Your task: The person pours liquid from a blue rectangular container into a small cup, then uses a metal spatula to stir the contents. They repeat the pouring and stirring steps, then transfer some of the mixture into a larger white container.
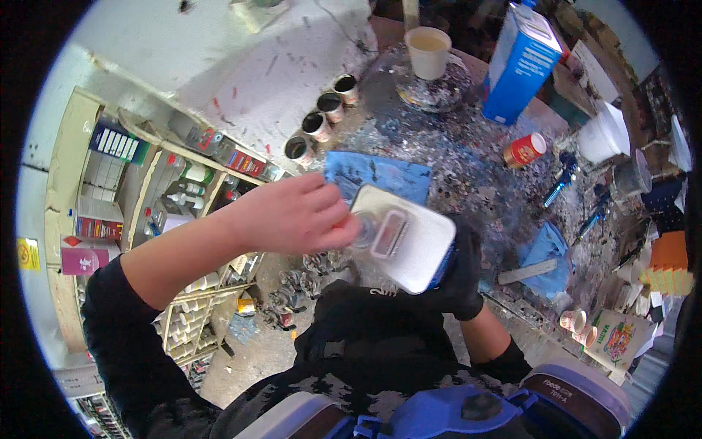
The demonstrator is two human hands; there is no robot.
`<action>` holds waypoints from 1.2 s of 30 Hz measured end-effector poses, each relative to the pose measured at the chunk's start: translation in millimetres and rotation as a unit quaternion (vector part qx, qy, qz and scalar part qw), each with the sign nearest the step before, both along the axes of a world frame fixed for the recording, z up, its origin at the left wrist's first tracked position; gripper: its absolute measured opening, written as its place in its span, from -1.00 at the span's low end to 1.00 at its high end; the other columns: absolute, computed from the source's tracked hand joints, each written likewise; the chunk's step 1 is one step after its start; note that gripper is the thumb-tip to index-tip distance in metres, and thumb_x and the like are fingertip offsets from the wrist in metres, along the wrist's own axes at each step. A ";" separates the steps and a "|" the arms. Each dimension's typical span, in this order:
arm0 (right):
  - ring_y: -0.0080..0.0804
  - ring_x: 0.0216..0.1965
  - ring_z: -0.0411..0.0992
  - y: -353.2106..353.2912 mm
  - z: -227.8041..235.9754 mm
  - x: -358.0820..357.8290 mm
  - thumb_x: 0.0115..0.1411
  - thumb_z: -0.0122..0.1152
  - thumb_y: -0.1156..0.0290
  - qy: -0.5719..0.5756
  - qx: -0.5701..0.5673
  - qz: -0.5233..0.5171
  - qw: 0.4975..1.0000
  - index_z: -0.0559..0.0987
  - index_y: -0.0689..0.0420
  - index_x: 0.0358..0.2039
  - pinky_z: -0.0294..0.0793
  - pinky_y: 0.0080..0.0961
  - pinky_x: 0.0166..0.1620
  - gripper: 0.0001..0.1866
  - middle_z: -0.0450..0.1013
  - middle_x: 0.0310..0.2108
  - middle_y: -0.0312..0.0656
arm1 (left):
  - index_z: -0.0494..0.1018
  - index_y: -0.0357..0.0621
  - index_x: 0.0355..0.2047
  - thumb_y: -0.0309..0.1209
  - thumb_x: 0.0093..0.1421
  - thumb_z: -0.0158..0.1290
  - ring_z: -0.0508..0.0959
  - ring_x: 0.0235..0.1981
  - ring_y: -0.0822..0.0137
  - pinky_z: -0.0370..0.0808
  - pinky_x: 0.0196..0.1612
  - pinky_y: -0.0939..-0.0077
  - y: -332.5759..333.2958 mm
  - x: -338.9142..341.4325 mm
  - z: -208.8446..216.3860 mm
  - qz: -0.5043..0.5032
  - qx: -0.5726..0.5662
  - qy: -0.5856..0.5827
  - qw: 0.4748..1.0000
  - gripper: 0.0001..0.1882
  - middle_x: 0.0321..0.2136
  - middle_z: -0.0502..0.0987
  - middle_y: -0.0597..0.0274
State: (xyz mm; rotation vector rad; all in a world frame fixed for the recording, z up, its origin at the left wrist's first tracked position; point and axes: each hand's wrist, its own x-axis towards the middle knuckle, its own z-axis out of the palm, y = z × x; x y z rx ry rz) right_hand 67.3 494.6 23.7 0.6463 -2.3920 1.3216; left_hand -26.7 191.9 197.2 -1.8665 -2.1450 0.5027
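Note:
A rectangular metal can (427, 252) with a pale top, a carrying handle and a blue side is held in front of my body, its top facing up. My right hand (466, 272), in a black glove, is wrapped round its right side. Bare and reaching in from the left, my left hand (303, 216) has its fingers closed at the round cap (363, 230) on the can's near-left corner. Those fingers partly hide the cap, and I cannot tell if it is loose. Just beyond the can lies a blue cloth (380, 174) with dark stains.
Several cups of dark paint (316, 126) line the paint-spattered table's (468, 164) left edge. Farther back stand a cream cup (428, 55) and a tall blue can (521, 69). A red cup (524, 151), spray gun (561, 179) and second blue cloth (547, 256) are rightward. Shelves (150, 183) stand left.

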 end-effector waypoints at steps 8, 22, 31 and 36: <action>-0.14 0.34 0.39 -108.9 -9.9 -8.5 -0.16 0.80 0.11 -0.084 -0.202 -0.009 0.976 0.13 0.16 0.48 0.39 -0.11 0.38 0.31 0.33 0.35 -0.02 | 0.55 0.02 0.09 -0.32 0.15 0.28 0.57 -0.30 0.24 0.51 -0.26 0.27 -166.0 78.7 -32.0 0.232 0.183 -0.149 0.944 -0.54 -0.35 0.49 0.32; -0.04 0.51 0.10 -469.8 72.7 -87.0 -0.30 0.79 0.05 0.007 -0.170 0.242 0.955 -0.09 0.22 0.59 0.08 -0.05 0.53 0.59 0.07 0.53 0.08 | 0.59 -0.14 -0.05 -0.09 0.28 0.20 0.68 -0.13 -0.11 0.62 -0.07 0.02 -374.8 495.7 -426.2 0.787 0.282 -0.427 0.343 -0.59 -0.16 0.70 -0.06; 0.08 0.53 -0.02 -790.6 142.6 -115.6 -0.18 0.78 0.10 0.113 -0.252 0.202 0.940 -0.23 0.21 0.59 -0.01 -0.02 0.54 0.58 -0.02 0.50 0.26 | 0.57 -0.30 -0.15 -0.31 0.28 0.24 0.66 -0.52 0.32 0.60 -0.45 0.43 -344.4 678.0 -506.9 0.744 0.596 -0.137 -0.270 -0.72 -0.49 0.67 0.08; 0.26 0.52 -0.03 -875.5 117.2 -113.8 -0.25 0.76 -0.11 0.088 -0.150 0.096 0.980 -0.23 0.08 0.60 -0.07 0.04 0.56 0.63 0.00 0.49 0.31 | 0.57 -0.33 -0.15 -0.40 0.33 0.20 0.68 -0.41 0.31 0.62 -0.41 0.45 -326.0 643.3 -508.2 0.725 0.638 -0.125 -0.226 -0.79 -0.40 0.66 0.12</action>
